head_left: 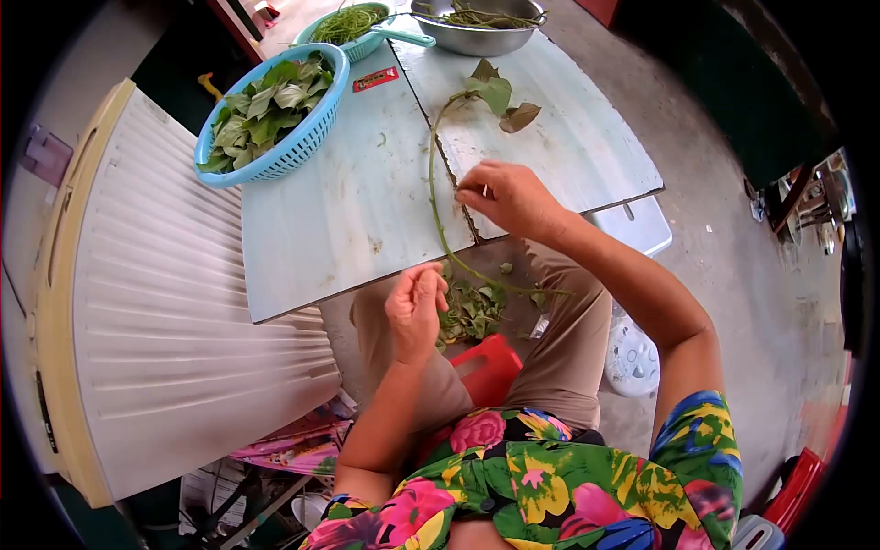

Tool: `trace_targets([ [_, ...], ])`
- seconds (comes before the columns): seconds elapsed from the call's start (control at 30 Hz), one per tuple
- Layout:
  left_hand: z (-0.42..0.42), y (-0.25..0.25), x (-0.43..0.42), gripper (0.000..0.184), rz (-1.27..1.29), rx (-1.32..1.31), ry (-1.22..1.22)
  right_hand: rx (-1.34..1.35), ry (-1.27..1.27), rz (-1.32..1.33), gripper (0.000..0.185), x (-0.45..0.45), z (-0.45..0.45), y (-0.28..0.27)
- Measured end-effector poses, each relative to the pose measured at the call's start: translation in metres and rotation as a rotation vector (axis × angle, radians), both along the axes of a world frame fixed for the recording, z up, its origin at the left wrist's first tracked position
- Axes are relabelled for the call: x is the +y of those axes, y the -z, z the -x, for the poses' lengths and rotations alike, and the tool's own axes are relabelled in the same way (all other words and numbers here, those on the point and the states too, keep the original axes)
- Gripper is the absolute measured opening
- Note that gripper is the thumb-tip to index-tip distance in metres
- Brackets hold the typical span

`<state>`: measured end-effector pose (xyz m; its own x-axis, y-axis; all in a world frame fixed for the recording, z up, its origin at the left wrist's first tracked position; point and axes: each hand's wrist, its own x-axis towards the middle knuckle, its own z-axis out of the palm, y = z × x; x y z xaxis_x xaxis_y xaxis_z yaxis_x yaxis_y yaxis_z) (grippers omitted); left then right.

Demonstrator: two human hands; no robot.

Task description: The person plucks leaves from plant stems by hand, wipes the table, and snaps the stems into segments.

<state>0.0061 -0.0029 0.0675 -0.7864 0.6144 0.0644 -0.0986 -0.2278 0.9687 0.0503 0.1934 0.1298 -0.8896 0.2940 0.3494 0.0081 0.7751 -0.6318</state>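
A long green leafy vine curves down over the table, its leaves at the far end and its bare stem reaching past the near edge. My left hand is closed at the near table edge, fingertips pinched at the stem; the exact contact is partly hidden. Above the table, to the right of the stem, my right hand is closed with thumb and fingers together. Anything between those fingertips is too small to make out.
A blue basket of leaves, a green basket of stems and a metal bowl stand on the pale table. A small red packet lies nearby. Leaves lie below, near a red stool. A white ridged panel stands left.
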Motion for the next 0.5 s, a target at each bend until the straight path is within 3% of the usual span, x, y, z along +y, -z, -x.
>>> trace_targets([
  [0.2,0.089,-0.062,0.099,0.023,0.136,0.339,-0.041,0.208,0.107,-0.164,0.014,0.076,0.063,0.029],
  [0.3,0.129,-0.050,0.149,0.024,0.310,0.477,-0.019,0.222,0.148,-0.197,0.016,0.087,0.084,0.038],
  [0.37,0.152,-0.032,0.180,0.024,0.407,0.583,-0.019,0.030,0.284,-0.225,0.016,0.087,0.090,0.037],
  [0.47,0.165,-0.023,0.204,0.023,0.545,1.052,-0.059,-0.009,0.325,-0.290,0.016,0.087,0.093,0.035],
  [0.5,0.165,-0.025,0.208,0.023,0.551,1.051,-0.052,-0.023,0.336,-0.305,0.015,0.087,0.094,0.035],
])
